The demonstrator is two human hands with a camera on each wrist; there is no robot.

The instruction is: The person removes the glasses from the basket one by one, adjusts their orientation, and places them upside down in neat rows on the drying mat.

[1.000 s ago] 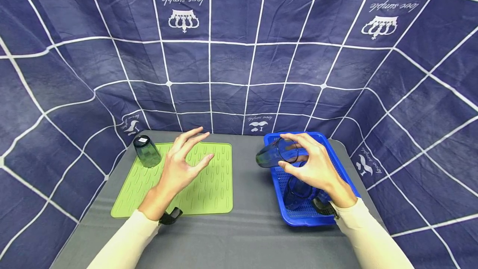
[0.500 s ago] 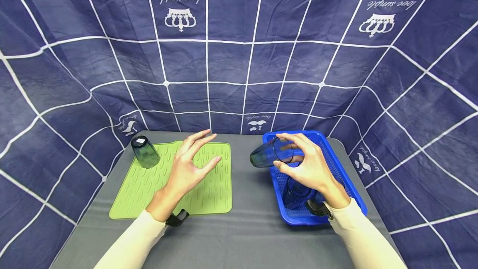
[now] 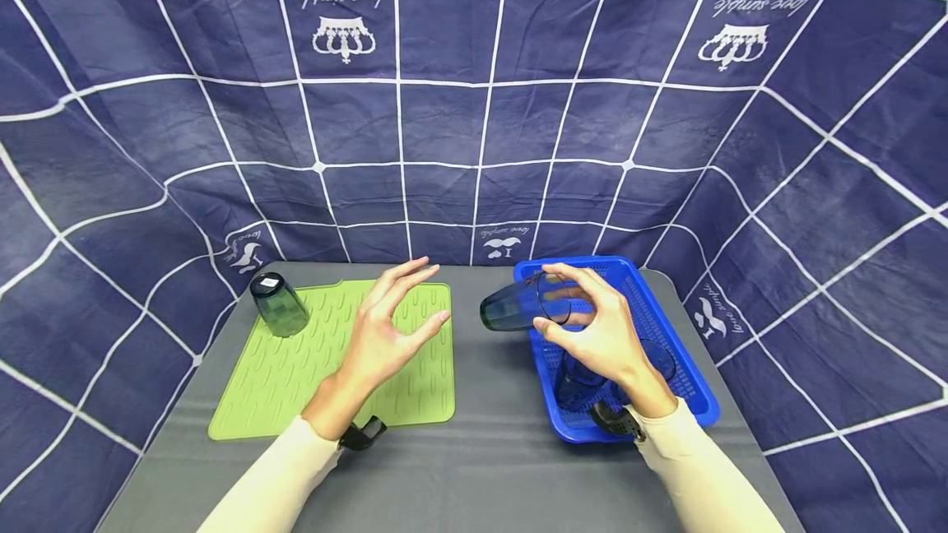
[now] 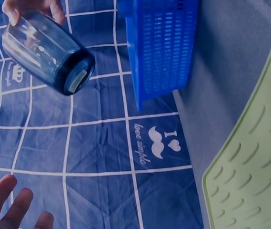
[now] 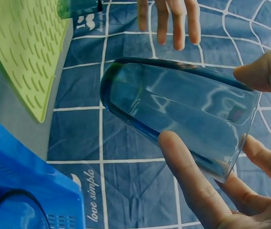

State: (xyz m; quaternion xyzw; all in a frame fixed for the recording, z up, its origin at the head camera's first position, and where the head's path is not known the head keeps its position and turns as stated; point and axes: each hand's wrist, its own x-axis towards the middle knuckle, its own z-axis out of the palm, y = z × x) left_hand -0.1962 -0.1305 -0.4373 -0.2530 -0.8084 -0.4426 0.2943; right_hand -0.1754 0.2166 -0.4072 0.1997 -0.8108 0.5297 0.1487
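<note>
The glass is held in the air, tilted nearly onto its side, and is pinched near its rim between the thumb and the curved fingers of the right hand, at the inner edge of the blue basket. The left hand is raised above the green mat, with its fingers and thumb spread apart. In the left wrist view a pale label is shown on the base, which is hidden from the head view.

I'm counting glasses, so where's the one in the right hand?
In the head view, the glass is right of centre, its rim end in the right hand, base left of the blue basket, toward the green mat.
</note>
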